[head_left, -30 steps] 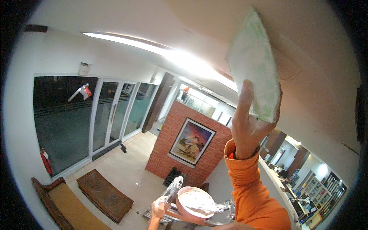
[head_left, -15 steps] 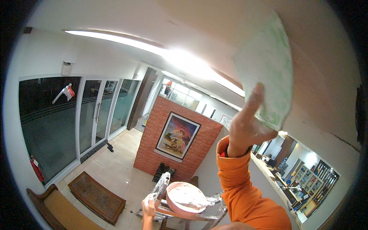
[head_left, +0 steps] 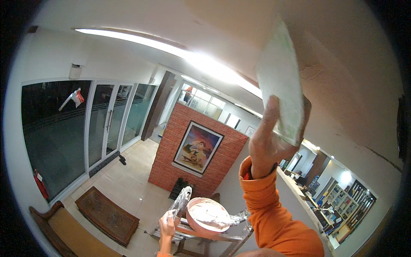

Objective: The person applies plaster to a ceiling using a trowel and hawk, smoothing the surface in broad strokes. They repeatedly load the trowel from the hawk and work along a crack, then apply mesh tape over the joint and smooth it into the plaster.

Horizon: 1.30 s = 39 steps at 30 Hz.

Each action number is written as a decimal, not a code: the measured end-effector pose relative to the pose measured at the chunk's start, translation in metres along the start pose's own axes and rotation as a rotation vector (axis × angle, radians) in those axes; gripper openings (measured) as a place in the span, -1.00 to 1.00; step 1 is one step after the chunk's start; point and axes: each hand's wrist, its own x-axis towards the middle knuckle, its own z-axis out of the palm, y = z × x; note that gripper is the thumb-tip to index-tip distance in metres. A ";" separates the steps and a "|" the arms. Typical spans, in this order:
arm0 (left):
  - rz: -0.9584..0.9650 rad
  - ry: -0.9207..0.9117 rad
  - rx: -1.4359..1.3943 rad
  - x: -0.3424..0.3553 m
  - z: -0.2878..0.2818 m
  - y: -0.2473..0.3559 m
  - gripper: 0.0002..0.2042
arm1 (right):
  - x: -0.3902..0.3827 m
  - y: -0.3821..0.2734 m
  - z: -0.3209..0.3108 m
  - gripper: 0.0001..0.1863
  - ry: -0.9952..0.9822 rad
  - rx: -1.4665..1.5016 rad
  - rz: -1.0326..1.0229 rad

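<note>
High against the ceiling, my right hand grips a pale green, flat plastic putty spreader. My thumb lies across its near face; the other fingers are mostly behind it. The spreader's far edge is close to the ceiling; whether it touches I cannot tell. Lower down, my left hand is closed around the top part of a metal stepladder smeared with white. Beside it on the ladder top stands a round pinkish tub with white paste inside. A paste-coated tool lies over the tub's right rim.
Bumpy patches and a crack mark the ceiling on the right. A lit strip runs across it. Below are a carved wooden table, a bench, a brick partition with a framed picture, and glass doors.
My right hand has moved a little left with the spreader, which has turned and shows a narrower face. My left hand stays on the ladder.
</note>
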 end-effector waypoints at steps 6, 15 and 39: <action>0.001 -0.004 0.028 -0.004 0.001 0.002 -0.46 | 0.009 0.003 0.024 -0.77 -0.015 -0.036 -0.030; 0.042 0.008 -0.001 0.000 0.003 -0.015 -0.47 | 0.009 0.006 0.033 -0.65 0.093 -0.062 -0.022; -0.006 -0.050 -0.029 -0.004 0.001 -0.002 -0.48 | -0.009 0.041 -0.160 -0.41 0.454 -0.415 0.316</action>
